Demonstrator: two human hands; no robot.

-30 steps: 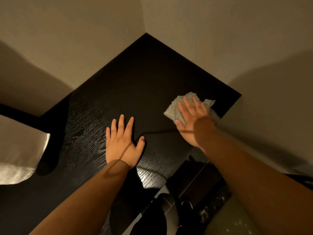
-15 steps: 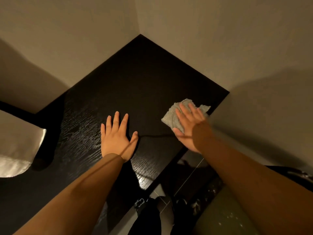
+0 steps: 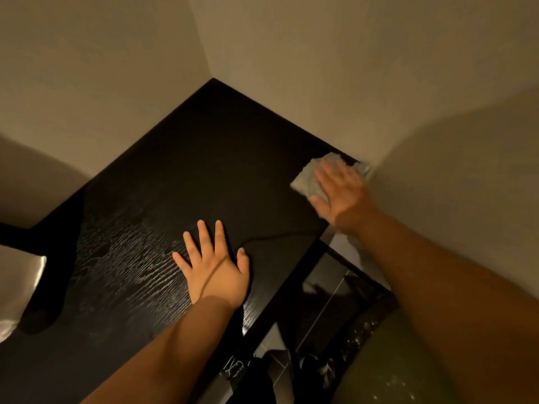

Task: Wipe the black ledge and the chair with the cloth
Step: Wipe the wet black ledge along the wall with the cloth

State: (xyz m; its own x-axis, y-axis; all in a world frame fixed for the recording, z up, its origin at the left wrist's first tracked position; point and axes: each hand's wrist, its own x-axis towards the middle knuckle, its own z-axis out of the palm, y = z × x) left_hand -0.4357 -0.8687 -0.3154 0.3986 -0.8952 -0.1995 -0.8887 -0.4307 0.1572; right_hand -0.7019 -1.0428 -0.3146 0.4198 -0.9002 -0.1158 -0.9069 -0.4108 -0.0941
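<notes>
Black wood-grain ledge (image 3: pixel 180 176) is filling the corner where two plain beige walls (image 3: pixel 116 68) are meeting. Crumpled pale grey cloth (image 3: pixel 306 182) is lying on the ledge's far right end, touching or nearly touching the right-hand wall. Right hand (image 3: pixel 341 193) is pressing down on the cloth with fingers straight and spread, palm flat, not curling round it. This hand is motion-blurred, and it is covering most of the cloth, so only the cloth's left and far edges are showing.

Left hand (image 3: pixel 214 266) is lying flat on the ledge near the front edge, fingers straight and fanned, thumb out to the right, holding nothing. It is sitting well apart from the cloth. A thin dark line (image 3: pixel 277 236) is running across the ledge between the two hands and over the back of the left hand; cord or shadow, cannot tell.

Glossy white object (image 3: pixel 17 287) is poking in at the left edge, casting a dark shadow onto the ledge. Grey tiled floor (image 3: pixel 329 293) is showing below the ledge's front edge, with dark items (image 3: pixel 309 363) lying on it, too dim to identify. Olive-green speckled surface (image 3: pixel 393 371) is sitting at the lower right under the right forearm; cannot tell what it is.
</notes>
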